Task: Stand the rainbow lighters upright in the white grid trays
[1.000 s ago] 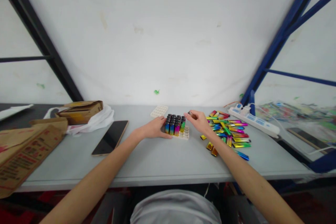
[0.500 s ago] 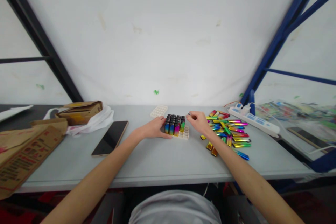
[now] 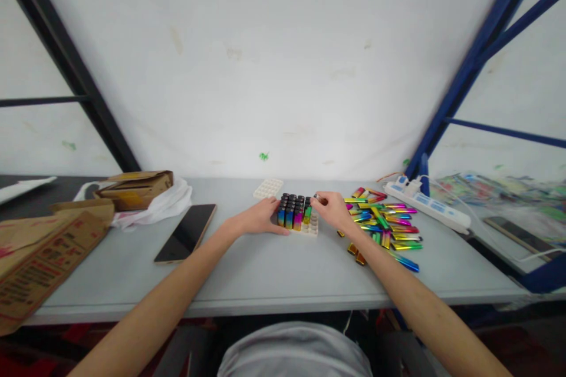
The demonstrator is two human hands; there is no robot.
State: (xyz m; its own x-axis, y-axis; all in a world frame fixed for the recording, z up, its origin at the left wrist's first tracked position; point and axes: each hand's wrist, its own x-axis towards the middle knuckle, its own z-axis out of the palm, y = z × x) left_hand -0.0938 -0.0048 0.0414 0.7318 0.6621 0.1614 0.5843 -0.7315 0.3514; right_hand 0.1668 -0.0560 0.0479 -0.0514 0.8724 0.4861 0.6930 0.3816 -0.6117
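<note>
Rows of shiny multicoloured lighters (image 3: 289, 218) with black tops stand upright in a white tray with holes (image 3: 312, 228). The tray's right end shows unfilled holes. My left hand (image 3: 260, 216) grips the left side of the tray, thumb along the front and fingers toward the back, against the lighters. At the right end my right hand (image 3: 329, 207) pinches a lighter (image 3: 317, 196) just above the tray; only its top shows and the fingers hide the rest. Many loose lighters (image 3: 384, 224) lie in a pile to the right of that hand.
A second white holed tray (image 3: 267, 188) lies behind the first. To the left are a phone (image 3: 186, 234), a white plastic bag (image 3: 170, 206) and cardboard boxes (image 3: 57, 247). A power strip (image 3: 428, 206) with plugs lies at the right, beside a blue metal frame (image 3: 455, 94).
My right hand has moved slightly left and down with the lighter, closer to the standing rows. My left hand stays in place on the tray.
</note>
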